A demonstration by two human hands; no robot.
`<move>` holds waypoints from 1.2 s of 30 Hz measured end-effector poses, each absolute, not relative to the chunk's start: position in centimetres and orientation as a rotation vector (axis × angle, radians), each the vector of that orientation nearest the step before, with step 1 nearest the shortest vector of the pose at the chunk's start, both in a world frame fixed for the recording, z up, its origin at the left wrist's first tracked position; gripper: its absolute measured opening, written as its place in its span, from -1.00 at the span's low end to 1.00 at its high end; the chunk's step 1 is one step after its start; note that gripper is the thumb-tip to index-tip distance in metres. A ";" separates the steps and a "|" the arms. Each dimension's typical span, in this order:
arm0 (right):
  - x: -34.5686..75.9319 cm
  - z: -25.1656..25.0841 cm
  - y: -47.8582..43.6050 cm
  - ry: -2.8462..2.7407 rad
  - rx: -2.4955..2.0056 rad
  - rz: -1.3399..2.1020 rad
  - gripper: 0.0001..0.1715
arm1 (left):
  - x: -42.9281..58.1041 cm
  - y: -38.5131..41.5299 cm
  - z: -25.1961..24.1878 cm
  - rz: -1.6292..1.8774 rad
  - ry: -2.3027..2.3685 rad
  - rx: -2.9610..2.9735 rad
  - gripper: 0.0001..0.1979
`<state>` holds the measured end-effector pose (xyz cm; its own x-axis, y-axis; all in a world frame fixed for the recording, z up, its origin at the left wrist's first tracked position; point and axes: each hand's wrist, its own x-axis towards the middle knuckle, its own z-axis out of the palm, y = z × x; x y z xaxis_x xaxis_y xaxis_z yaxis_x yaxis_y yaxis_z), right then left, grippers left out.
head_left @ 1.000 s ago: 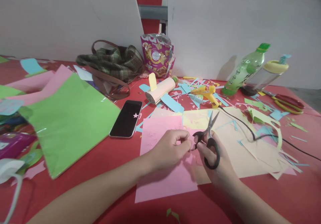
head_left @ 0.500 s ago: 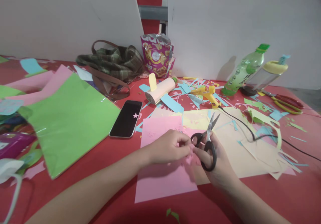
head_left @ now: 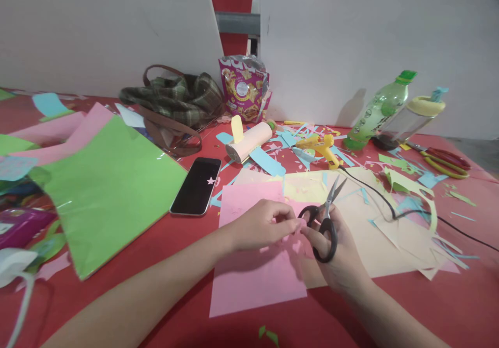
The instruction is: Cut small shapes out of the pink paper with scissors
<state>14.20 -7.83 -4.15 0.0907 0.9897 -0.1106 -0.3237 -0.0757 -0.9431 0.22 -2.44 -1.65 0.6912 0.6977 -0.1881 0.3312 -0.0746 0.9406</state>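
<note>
My left hand (head_left: 268, 224) pinches a small piece of pink paper (head_left: 299, 224) between thumb and fingers. My right hand (head_left: 337, 244) has a pair of scissors (head_left: 328, 214) with black handles tucked in it, the blades slightly parted and pointing away from me. Its thumb and a finger also touch the same pink piece. Both hands are above a pink sheet (head_left: 249, 291) on the red table (head_left: 163, 296). The piece's exact shape is partly hidden by my fingers.
A phone (head_left: 197, 186) with a small pink star on it lies left of the sheet. Beyond are a paper-tube airplane (head_left: 251, 143), a yellow glue gun (head_left: 322, 148) with a black cord, a green bottle (head_left: 380, 111) and red-handled pliers (head_left: 448, 161). Paper scraps lie around.
My right hand and the scissors have shifted slightly to the right, and the blades have turned a little further right. My left hand still pinches the pink piece.
</note>
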 end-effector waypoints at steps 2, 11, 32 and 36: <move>14.2 -4.1 -7.8 -0.850 -1.072 1.342 -0.69 | 0.3 -2.5 -1.7 0.379 0.816 1.732 -0.72; 14.2 -4.6 -8.1 -0.906 -1.101 1.461 -0.77 | -0.2 -1.7 -1.0 0.490 0.858 1.806 -0.74; 14.3 -4.0 -8.8 -1.198 -0.838 1.765 -0.67 | -1.2 -1.4 1.4 0.472 0.976 1.856 -0.76; 14.3 -3.8 -8.7 -1.200 -0.830 1.769 -0.67 | -1.2 -1.4 1.6 0.478 0.976 1.857 -0.76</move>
